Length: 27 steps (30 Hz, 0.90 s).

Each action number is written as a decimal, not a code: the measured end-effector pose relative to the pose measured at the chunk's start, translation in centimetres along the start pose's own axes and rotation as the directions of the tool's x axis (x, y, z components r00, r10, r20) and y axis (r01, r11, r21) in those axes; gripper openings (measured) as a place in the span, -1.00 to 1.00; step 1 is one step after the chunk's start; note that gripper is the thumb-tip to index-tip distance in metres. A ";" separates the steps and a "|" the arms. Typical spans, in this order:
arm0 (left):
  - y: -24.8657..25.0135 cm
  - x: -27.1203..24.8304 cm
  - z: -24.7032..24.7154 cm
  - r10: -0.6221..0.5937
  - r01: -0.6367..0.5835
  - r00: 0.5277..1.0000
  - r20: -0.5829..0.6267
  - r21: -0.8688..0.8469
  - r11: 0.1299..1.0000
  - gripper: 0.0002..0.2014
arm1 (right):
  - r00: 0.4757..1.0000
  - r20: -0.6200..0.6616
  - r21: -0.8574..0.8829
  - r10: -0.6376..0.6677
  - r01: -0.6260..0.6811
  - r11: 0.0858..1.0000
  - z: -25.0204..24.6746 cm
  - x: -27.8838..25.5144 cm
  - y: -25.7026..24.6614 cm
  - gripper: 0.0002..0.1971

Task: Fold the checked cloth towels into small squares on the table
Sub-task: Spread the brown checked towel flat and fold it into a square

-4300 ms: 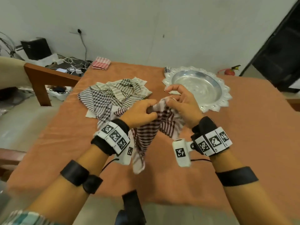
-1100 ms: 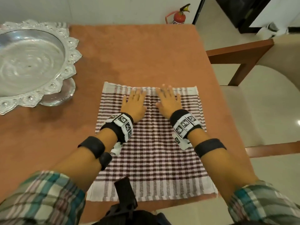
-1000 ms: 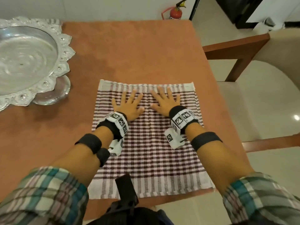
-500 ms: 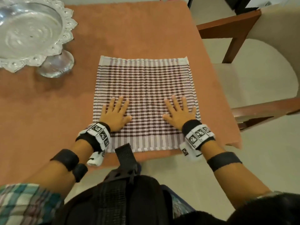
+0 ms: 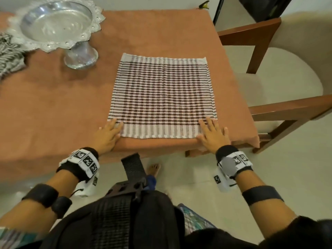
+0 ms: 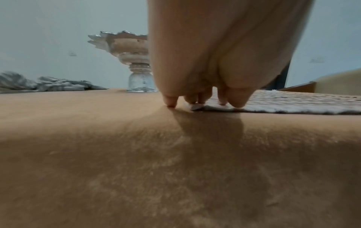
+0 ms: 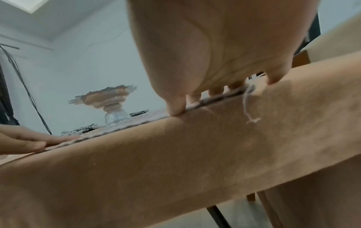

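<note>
A brown-and-white checked towel (image 5: 161, 97) lies spread flat near the right front corner of the table (image 5: 53, 105). My left hand (image 5: 109, 133) lies flat with straight fingers on the towel's near left corner. My right hand (image 5: 212, 133) lies the same way on the near right corner, at the table's front edge. In the left wrist view the fingertips (image 6: 195, 100) touch the towel's corner (image 6: 293, 104). In the right wrist view the fingertips (image 7: 175, 109) press the towel's edge (image 7: 117, 128), and a loose thread (image 7: 248, 108) hangs from the corner.
A silver pedestal bowl (image 5: 57, 24) stands at the back left of the table. A heap of other checked cloths (image 5: 9, 56) lies at the far left edge. A wooden chair (image 5: 269, 69) with a cream seat stands close to the table's right side.
The towel, held bunched in the air at first, now lies flat. Both hands have slid from its far middle back and outward to the near corners.
</note>
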<state>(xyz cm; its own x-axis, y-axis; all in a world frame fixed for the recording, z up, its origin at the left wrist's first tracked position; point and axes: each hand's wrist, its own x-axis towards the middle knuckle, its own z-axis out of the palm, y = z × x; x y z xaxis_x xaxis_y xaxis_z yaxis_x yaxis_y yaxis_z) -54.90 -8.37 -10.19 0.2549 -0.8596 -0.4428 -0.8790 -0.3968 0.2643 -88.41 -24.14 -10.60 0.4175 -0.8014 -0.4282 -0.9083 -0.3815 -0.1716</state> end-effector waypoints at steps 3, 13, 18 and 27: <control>-1.0 -0.3 0.2 0.087 -0.097 0.991 -0.100 -0.109 0.989 -0.43 | 0.988 -0.044 0.001 -0.145 0.145 0.989 -0.3 -0.1 1.2 -0.33; -0.6 0.3 -0.1 0.299 -0.253 0.908 -0.295 0.185 0.950 -0.73 | 0.925 -0.209 -0.151 -0.318 0.291 0.945 -0.4 -0.6 3.0 -0.57; -0.6 -0.2 -0.9 0.218 -0.211 0.865 -0.451 0.066 0.975 -0.89 | 0.921 -0.207 -0.026 -0.330 0.332 0.943 -1.3 -0.3 3.6 -0.84; -1.6 0.8 -2.9 -0.060 -0.084 0.881 -0.469 -0.279 0.957 -0.87 | 0.950 -0.178 0.049 -0.255 0.268 0.962 -4.3 2.0 3.5 -0.85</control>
<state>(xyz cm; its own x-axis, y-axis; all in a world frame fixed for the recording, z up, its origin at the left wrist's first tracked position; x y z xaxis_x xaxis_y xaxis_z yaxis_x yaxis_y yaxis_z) -52.06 -9.37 -8.47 0.4660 -0.8848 -0.0043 -0.7499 -0.3976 0.5287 -90.68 -29.05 -8.20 0.6333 -0.7461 -0.2055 -0.7636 -0.5591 -0.3231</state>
